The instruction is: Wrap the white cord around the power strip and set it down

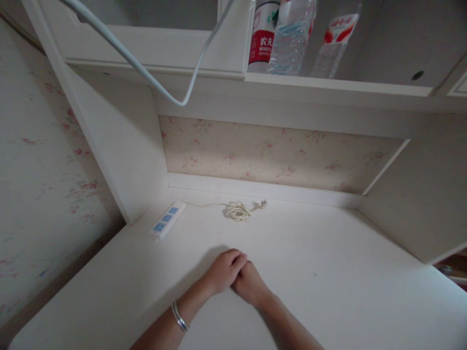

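Observation:
My left hand [225, 269], with a silver bracelet [180, 316] on its wrist, rests closed on the white desktop [299, 253]. Pressed against it is my right hand [251, 283], also closed. The two meet at the knuckles and thumbs, and I see no object in either. Beyond them lies a coiled white cord [237, 211] with its plug [263, 204] off to the right. A white power strip [168, 221] with blue socket faces sits at the back left, joined to the cord. Neither hand touches the strip or the cord.
Above the desk, a shelf [335, 86] holds a bottle with a red label [261, 41], a clear plastic bottle [290, 43] and another tilted one [333, 43]. A pale bent tube [146, 73] hangs in front of the cabinet. Side panels [124, 141] flank the desk.

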### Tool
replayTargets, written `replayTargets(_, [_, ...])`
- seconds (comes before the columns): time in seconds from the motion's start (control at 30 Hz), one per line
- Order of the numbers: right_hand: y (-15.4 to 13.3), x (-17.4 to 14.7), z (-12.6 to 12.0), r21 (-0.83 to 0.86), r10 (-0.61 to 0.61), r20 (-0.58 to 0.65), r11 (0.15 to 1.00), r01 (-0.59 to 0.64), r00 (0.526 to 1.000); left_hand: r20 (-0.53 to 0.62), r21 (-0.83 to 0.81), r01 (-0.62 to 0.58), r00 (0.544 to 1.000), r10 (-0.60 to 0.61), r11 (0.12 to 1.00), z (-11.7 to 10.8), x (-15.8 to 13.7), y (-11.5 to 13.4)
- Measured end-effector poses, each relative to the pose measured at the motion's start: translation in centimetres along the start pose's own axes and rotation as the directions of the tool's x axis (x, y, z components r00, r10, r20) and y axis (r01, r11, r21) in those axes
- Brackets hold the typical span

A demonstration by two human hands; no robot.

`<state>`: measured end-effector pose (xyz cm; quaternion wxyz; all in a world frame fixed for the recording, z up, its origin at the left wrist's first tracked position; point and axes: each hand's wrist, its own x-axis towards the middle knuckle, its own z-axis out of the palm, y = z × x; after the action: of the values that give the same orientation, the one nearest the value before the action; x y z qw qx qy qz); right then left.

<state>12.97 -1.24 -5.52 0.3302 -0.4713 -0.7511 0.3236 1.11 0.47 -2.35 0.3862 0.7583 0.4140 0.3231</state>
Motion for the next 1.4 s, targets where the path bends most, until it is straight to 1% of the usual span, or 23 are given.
replayTargets(0.17, [0.19, 0.00, 0.07, -0.007, -0.020, -0.001, 1.000, 0.020, 1.000, 0.001, -0.001, -0.008, 1.000, 0.008, 1.000, 0.02, 0.01, 0.00])
replayTargets(0.33, [0.33, 0.07, 0.11, -0.017, -0.008, 0.000, 1.000, 0.008, 1.000, 0.005, 0.023, -0.004, 1.000, 0.004, 1.000, 0.06, 0.10, -0.04])
replayTargets(0.6, [-0.17, -0.07, -0.05, -0.009, 0.012, 0.015, 1.000, -0.012, 1.000, 0.006, 0.018, 0.001, 1.000, -0.001, 1.000, 0.05, 0.01, -0.02])
replayTargets(1.07, [-0.14, -0.05, -0.09, -0.001, 0.007, 0.005, 1.000, -0.007, 1.000, -0.001, 0.017, 0.004, 1.000, -0.004, 1.000, -0.05, -0.08, 0.24])
replayTargets(1.4, [0.00, 0.01, -0.01, -0.002, 0.006, 0.010, 1.000, -0.006, 1.000, -0.002, 0.030, -0.013, 1.000, 0.013, 0.999, 0.11, 0.04, -0.03])
